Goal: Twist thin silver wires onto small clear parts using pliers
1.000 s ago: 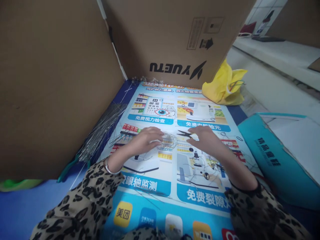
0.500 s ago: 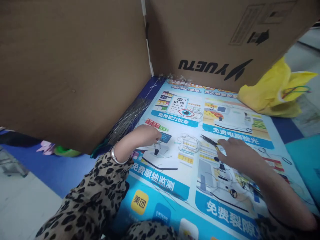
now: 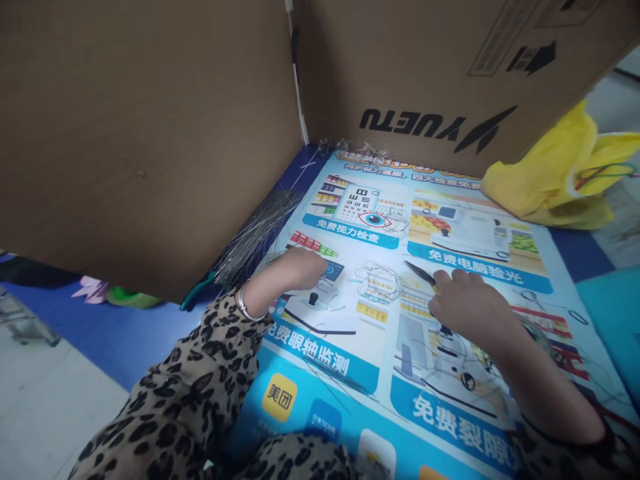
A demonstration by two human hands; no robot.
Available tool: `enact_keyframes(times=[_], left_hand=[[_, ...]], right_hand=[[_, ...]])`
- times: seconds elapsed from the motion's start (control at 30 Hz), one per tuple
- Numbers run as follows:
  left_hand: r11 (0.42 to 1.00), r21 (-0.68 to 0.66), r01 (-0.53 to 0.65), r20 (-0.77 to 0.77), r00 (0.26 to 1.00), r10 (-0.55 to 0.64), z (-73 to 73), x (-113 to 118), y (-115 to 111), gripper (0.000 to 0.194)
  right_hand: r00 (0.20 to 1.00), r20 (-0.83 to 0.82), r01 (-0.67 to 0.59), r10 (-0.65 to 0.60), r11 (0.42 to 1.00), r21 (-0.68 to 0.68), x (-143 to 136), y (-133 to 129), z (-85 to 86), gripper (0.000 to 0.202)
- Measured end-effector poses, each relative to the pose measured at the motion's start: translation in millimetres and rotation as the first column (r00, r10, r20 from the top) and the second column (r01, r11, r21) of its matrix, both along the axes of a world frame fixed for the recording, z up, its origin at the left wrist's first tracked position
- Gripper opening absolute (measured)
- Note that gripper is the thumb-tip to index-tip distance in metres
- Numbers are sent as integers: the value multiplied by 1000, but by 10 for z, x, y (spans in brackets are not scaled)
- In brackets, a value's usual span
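Note:
My left hand (image 3: 306, 268) is closed, its fingertips pressed together over the printed sheet (image 3: 320, 320). What it pinches, if anything, is too small to make out. In my right hand (image 3: 470, 303) is a pair of needle-nose pliers (image 3: 421, 272); the dark pointed jaws face up and left, and the palm covers most of the handles. Between the two hands lies a loose tangle of thin wire (image 3: 377, 281) on the sheet. Farther up the sheet is another faint wire coil (image 3: 395, 220). A bundle of straight thin wires (image 3: 260, 230) lies left of the sheet.
Tall cardboard panels (image 3: 150, 133) stand along the left and back. A yellow bag (image 3: 545, 187) sits at the back right. Small clear pieces (image 3: 367, 152) lie at the foot of the back panel. A green-handled tool (image 3: 197, 290) pokes out under the left panel.
My left hand has shifted slightly to the right. The pliers' jaws, a little apart before, now look closed, and the fingers of my right hand have curled in more.

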State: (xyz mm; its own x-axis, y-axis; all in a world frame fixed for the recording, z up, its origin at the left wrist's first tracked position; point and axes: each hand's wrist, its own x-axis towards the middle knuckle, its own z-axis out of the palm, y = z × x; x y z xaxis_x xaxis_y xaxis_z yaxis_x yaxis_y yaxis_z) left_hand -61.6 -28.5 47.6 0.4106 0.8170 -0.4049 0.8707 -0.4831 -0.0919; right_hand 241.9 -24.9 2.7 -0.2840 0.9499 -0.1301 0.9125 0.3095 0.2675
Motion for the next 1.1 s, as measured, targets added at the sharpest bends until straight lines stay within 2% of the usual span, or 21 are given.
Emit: enact_keyframes(times=[0.2, 0.37, 0.67, 0.83, 1.1], left_hand=[[999, 33, -28, 143, 989, 23, 67, -162, 53, 22], [996, 74, -55, 181, 983, 41, 68, -266, 88, 20], [992, 116, -45, 205, 979, 20, -65, -187, 126, 16], [997, 68, -36, 188, 982, 23, -142, -121, 142, 20], [1000, 0, -13, 199, 980, 13, -54, -105, 106, 20]], right_hand=[[1000, 2, -27, 27, 997, 68, 12, -3, -74, 24], [997, -63, -30, 32, 999, 38, 28, 33, -92, 20], [996, -76, -37, 40, 998, 46, 28, 42, -71, 17], [997, -67, -24, 27, 999, 40, -4, 32, -52, 15], [996, -79, -24, 29, 998, 58, -6, 15, -50, 16]])
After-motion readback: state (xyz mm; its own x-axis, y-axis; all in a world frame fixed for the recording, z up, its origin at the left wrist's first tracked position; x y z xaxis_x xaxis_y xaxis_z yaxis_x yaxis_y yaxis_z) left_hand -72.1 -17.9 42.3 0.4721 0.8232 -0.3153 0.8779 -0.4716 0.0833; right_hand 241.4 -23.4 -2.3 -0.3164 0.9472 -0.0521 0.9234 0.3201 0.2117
